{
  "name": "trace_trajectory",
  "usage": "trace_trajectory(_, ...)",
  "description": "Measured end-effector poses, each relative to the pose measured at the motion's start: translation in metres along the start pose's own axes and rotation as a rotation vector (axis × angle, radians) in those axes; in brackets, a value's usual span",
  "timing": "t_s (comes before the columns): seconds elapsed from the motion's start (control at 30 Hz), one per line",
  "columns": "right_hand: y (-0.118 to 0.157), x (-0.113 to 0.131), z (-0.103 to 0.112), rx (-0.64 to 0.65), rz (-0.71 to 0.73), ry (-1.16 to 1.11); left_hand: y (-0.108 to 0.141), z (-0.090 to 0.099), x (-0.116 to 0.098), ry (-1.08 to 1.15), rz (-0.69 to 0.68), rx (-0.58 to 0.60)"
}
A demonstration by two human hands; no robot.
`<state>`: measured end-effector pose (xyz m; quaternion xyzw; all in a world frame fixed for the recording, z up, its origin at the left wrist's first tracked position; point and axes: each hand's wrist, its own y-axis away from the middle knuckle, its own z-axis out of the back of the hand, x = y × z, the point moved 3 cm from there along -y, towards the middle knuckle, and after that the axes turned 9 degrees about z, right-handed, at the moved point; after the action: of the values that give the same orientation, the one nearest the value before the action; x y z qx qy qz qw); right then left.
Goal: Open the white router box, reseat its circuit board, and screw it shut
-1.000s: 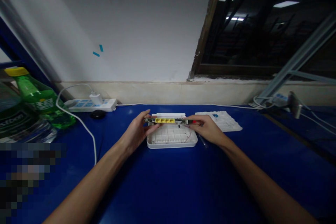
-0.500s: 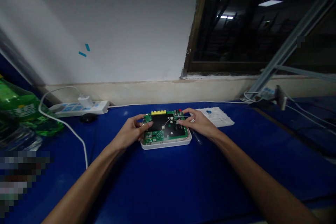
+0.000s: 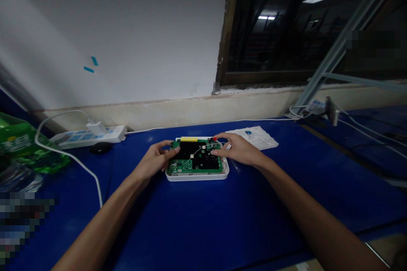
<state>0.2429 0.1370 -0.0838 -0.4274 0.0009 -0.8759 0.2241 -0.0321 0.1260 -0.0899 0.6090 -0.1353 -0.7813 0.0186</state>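
Since PCB [image 3: 194,165] is pinched at its side edges by L hand [image 3: 154,160] & R hand [image 3: 238,149], long axis is set crosswise between them, w/ board seated in white tray [image 3: 197,177]

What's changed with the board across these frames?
The circuit board went from being held on edge above the white plastic case to lying flat in it, black panel up, yellow ports at the far side. The left hand is now at its left edge, the right hand at its far right corner. The white perforated panel and power strip stayed put.
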Motion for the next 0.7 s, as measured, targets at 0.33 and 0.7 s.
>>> trace_trajectory(0.33, 0.0, 0.009, 0.008, -0.128, 0.128, 0.221, 0.002, -0.005, 0.008, 0.053, 0.055, 0.111)
trace_trajectory(0.7, 0.0, 0.011, 0.006, -0.03, 0.263, 0.123, 0.002, -0.006, 0.012, 0.246, 0.152, 0.215)
